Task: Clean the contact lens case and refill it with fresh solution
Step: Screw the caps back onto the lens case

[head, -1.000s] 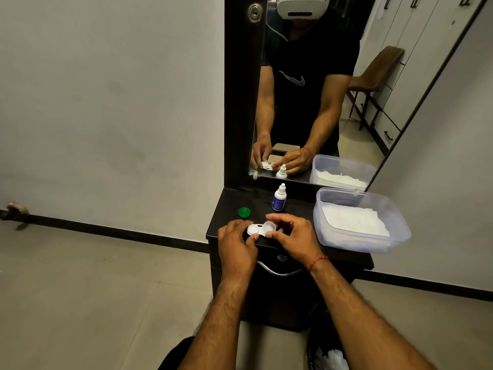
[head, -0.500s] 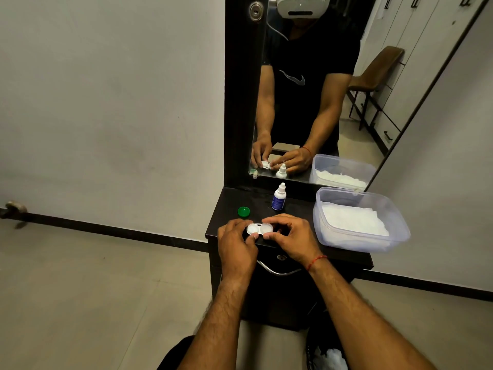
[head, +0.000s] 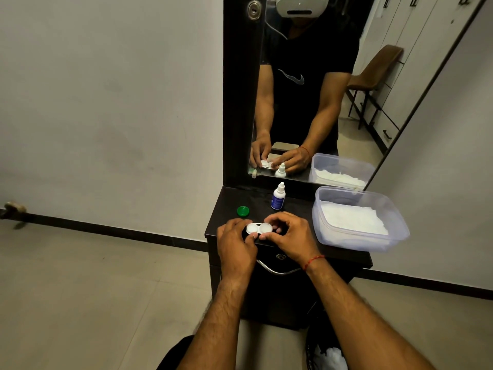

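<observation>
A white two-well contact lens case (head: pixel 259 228) rests on the dark dresser top (head: pixel 229 206). My left hand (head: pixel 236 243) pinches its left end, where the well looks uncovered. My right hand (head: pixel 289 236) curls around its right end, fingertips on the white cap there. A green cap (head: pixel 243 211) lies loose on the top, to the left behind the case. Behind my hands a small solution bottle (head: pixel 278 196) with a blue label and white nozzle stands upright.
A clear plastic tub (head: pixel 360 198) holding white tissues sits on the right side of the dresser top. A mirror (head: pixel 306 89) rises at the back. Below the front edge is a drawer with a metal handle (head: pixel 277 271).
The white cap in my right fingers has come down onto the case's right well. Both hands stay at the case; the bottle and green cap have not moved.
</observation>
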